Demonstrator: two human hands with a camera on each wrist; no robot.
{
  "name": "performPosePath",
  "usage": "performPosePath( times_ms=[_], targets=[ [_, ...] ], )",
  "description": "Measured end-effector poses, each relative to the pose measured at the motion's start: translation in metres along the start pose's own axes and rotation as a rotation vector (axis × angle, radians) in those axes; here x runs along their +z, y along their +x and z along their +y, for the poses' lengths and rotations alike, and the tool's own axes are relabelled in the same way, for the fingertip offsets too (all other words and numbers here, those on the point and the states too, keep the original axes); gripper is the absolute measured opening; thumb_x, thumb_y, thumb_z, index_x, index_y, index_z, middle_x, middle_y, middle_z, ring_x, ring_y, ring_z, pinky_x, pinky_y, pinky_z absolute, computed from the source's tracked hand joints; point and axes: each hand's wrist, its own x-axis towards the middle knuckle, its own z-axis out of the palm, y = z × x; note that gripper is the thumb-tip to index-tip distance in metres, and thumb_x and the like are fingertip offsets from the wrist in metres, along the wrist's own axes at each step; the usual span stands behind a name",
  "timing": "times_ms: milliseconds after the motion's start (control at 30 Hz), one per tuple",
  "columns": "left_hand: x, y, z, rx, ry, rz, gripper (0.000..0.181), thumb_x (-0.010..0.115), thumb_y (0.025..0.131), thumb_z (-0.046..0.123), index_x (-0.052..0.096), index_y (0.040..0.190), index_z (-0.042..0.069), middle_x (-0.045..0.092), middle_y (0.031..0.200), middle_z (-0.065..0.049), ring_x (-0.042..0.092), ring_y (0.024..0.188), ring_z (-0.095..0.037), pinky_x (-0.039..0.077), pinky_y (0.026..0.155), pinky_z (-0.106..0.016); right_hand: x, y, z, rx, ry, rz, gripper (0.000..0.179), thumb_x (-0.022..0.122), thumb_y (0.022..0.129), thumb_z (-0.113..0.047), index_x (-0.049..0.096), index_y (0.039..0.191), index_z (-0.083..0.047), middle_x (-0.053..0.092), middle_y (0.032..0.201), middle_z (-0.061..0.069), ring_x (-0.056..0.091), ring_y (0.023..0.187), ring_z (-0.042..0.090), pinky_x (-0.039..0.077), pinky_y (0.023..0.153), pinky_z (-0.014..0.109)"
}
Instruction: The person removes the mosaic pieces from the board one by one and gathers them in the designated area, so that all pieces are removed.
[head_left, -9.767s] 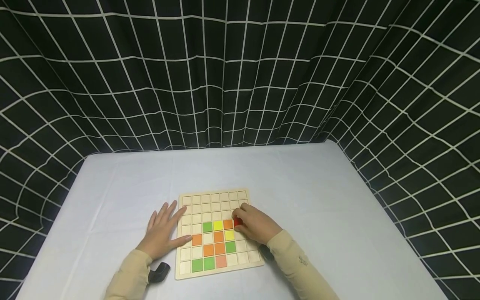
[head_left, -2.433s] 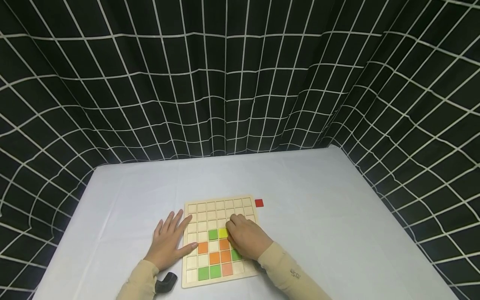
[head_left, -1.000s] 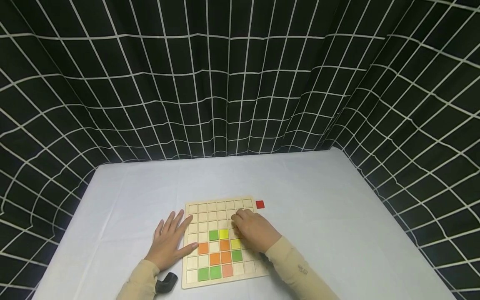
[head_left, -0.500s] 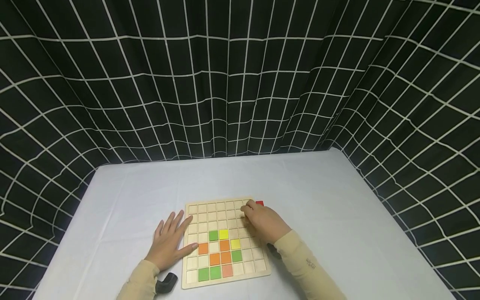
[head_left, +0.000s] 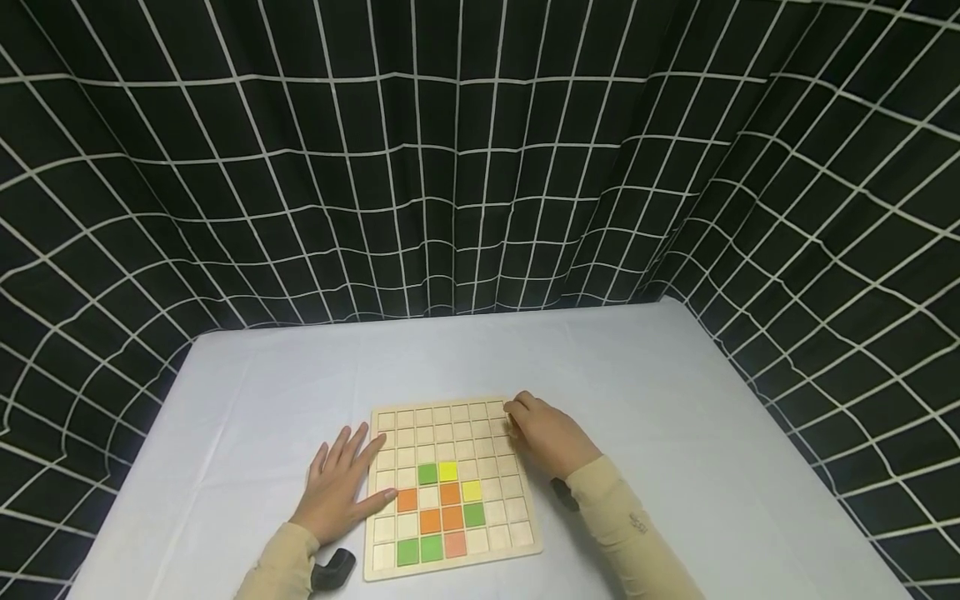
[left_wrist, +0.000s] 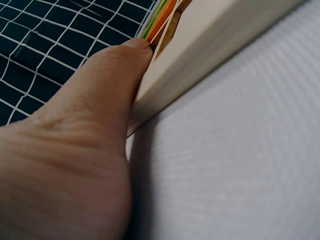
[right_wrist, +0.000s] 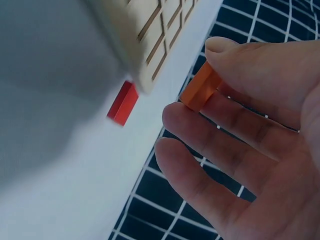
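A square wooden grid board (head_left: 408, 454) lies on the table with coloured tiles in several of its cells. My left hand (head_left: 337, 483) is spread along the board's left side, thumb and forefinger on its edge; in the left wrist view the thumb (left_wrist: 107, 75) presses at the frame. Over the board's far right corner is my right hand (head_left: 555, 437). In the right wrist view, its thumb and fingers pinch an orange tile (right_wrist: 201, 87). A red tile (right_wrist: 122, 104) lies on the table by the board's corner, hidden behind the right hand in the head view.
Green (head_left: 427, 474), yellow (head_left: 447, 472), orange and pink (head_left: 455, 545) tiles sit in the board's middle and near rows. A white cloth (head_left: 637, 392) covers the table. Black curtains with a white grid (head_left: 450, 167) hang behind and at the sides.
Earlier, the right hand took the red tile off the board and left it on the table. It has since lifted the neighbouring orange tile and moved it toward the far right corner. Left hand stays.
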Motion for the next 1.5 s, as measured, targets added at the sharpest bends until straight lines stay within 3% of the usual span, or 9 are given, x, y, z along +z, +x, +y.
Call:
performPosePath(
  times_ms=[633,1000,1500],
  targets=[
    [-0.004,0.0,0.003,-0.032,-0.002,-0.053,0.082,0.06,0.084,0.062,0.032,0.15,0.021,0.02,0.159,-0.012,0.011,0.145,-0.039,0.005,0.112,-0.061,0.002,-0.006,0.036,0.103,0.01,-0.033,0.021,0.074,0.083,-0.008,0.064,0.101,-0.007,0.06,0.092,-0.001,0.059,0.075,0.01,0.054,0.067,0.027],
    [0.0,0.0,0.0,-0.016,0.015,-0.031,0.082,0.059,0.084,0.061,0.032,0.15,0.02,0.02,0.159,-0.012,0.011,0.145,-0.039,0.004,0.113,-0.06,0.007,-0.006,0.042,0.151,0.031,-0.064,0.022,0.071,0.085,-0.008,0.064,0.106,-0.007,0.063,0.096,0.0,0.064,0.076,0.014,0.056,0.07,0.03],
    [0.002,0.0,-0.002,0.003,0.023,0.003,0.082,0.061,0.083,0.06,0.034,0.149,0.02,0.023,0.157,-0.013,0.014,0.144,-0.04,0.007,0.112,-0.06,0.021,-0.006,0.055,0.14,0.03,-0.06,0.025,0.076,0.08,-0.006,0.064,0.102,-0.01,0.062,0.093,-0.002,0.063,0.077,0.012,0.056,0.072,0.03]
  ],
)
